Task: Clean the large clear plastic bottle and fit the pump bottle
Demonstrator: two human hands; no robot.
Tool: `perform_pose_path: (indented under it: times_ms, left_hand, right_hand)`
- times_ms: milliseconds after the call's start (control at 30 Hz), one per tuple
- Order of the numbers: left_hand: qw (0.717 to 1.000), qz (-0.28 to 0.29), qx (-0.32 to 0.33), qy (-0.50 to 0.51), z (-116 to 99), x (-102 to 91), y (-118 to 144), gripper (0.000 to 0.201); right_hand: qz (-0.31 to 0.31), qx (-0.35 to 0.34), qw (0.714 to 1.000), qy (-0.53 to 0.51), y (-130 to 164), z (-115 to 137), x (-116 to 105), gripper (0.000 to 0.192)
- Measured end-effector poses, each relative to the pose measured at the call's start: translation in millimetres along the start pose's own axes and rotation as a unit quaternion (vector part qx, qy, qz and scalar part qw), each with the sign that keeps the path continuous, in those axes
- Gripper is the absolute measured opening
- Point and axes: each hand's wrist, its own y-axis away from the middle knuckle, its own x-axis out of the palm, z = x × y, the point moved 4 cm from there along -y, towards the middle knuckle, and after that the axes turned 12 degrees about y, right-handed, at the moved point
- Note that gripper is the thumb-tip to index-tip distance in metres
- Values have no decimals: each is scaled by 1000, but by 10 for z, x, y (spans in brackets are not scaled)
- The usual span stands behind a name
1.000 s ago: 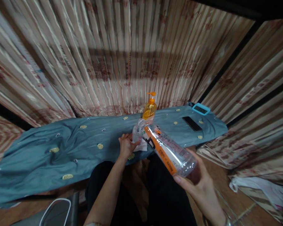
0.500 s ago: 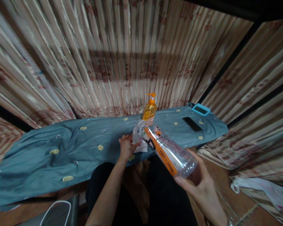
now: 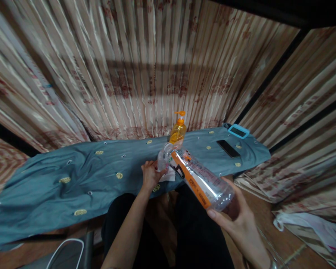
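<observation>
You see an orange pump bottle (image 3: 178,130) upright at 12 o'clock | black phone (image 3: 227,148) flat at 2 o'clock | blue-framed device (image 3: 238,130) just beyond it | teal patterned cloth (image 3: 72,179) covering worktop | striped curtain (image 3: 134,67) behind

right hand (image 3: 240,220) tilts clear bottle (image 3: 197,177)

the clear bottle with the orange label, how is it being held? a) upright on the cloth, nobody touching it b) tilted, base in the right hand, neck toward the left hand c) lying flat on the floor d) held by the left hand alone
b: the clear bottle slants, its base gripped in the right hand and its neck pointing down at the left hand, which rests on the blue cloth.
</observation>
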Motion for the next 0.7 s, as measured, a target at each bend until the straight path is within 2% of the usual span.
perform_pose_path:
  times_ms: [700]
  left_hand:
    - [1000, 7, 2, -1, -38, -26, 4, 23]
  right_hand:
    - [-1, 2, 1000, 6, -3, 23, 6, 81]
